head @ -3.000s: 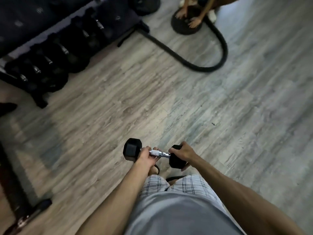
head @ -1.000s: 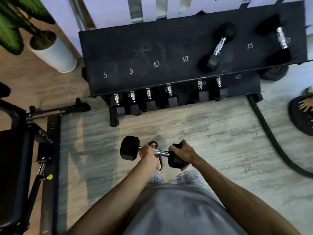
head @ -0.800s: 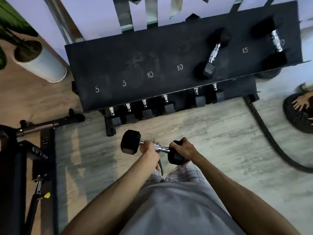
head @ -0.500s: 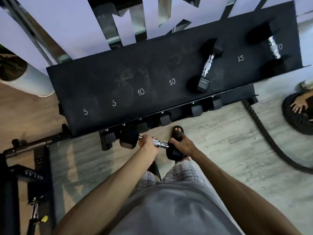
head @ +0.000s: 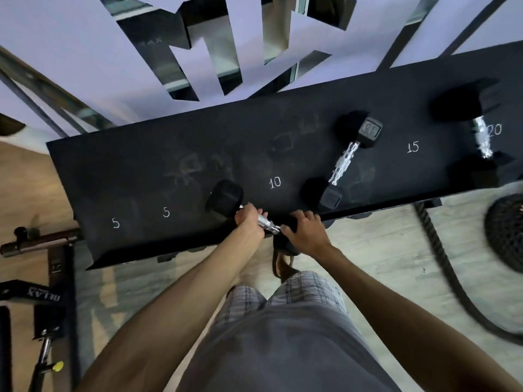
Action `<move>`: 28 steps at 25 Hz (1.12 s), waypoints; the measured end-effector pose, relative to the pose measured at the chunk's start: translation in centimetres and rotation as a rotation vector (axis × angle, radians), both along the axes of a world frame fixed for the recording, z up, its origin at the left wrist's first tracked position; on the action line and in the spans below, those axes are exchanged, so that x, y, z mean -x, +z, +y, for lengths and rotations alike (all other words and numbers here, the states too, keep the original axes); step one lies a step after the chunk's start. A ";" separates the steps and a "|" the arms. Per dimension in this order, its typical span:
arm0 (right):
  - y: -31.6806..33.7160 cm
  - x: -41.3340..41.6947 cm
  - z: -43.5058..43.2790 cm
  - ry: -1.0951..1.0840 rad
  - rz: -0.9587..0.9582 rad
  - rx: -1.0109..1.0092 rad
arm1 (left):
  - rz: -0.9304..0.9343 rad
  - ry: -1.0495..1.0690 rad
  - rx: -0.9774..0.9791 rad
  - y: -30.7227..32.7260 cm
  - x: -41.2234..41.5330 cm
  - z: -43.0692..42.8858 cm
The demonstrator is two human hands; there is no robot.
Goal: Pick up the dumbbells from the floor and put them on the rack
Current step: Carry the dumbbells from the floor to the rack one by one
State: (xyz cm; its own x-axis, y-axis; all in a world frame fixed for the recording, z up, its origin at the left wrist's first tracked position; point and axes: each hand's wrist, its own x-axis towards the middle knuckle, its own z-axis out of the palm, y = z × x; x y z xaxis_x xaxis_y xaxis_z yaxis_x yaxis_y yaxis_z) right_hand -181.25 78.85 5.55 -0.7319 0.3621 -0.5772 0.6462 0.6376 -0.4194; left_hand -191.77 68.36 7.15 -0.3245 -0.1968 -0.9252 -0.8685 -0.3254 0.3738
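I hold a black hex dumbbell with a chrome handle over the front edge of the black rack top. My left hand grips the handle. My right hand wraps over the dumbbell's right head, which is mostly hidden. The left head hangs above the rack surface between the chalked "5" and "10" marks. Whether it touches the surface I cannot tell.
Another dumbbell lies tilted on the rack between the "10" and "15" marks, and a bigger one lies at the "20" mark. A thick black rope runs along the floor at right. A bench frame stands at left.
I have walked up to the rack and raised the dumbbell from waist height in front of it to over the rack's front edge. Both hands keep their hold.
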 end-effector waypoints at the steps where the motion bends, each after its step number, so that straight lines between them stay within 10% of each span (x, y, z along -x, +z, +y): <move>1: -0.1 1.0 0.7 0.100 0.049 -0.031 | 0.006 -0.029 0.012 -0.3 1.1 1.2; 28: -6.3 8.4 2.9 0.270 -0.079 -0.095 | -0.049 -0.577 -0.080 -6.4 9.0 7.5</move>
